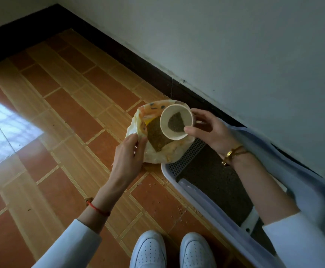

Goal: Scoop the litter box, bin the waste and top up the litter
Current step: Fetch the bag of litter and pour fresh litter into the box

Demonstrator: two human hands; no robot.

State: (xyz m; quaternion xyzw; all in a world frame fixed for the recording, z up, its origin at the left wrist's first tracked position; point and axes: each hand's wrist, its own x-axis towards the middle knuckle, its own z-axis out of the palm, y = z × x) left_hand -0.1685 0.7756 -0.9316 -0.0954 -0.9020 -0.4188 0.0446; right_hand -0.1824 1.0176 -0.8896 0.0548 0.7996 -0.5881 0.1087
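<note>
Hands on cup [176,122] and bag [157,136]

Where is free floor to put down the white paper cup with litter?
The brown tiled floor is bare left of the yellowish litter bag and ahead of the white shoes. It is crowded by the pale blue litter box along the wall, where both hands work and spilled grains lie.

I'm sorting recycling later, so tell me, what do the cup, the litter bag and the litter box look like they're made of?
Cup: looks like paper, matte cream with a thin, slightly out-of-round rim; thin plastic is possible.
Litter bag: thin plastic film, crinkled and glossy, printed orange.
Litter box: rigid moulded plastic, smooth pale bluish walls with a perforated grid panel at one end.
</note>
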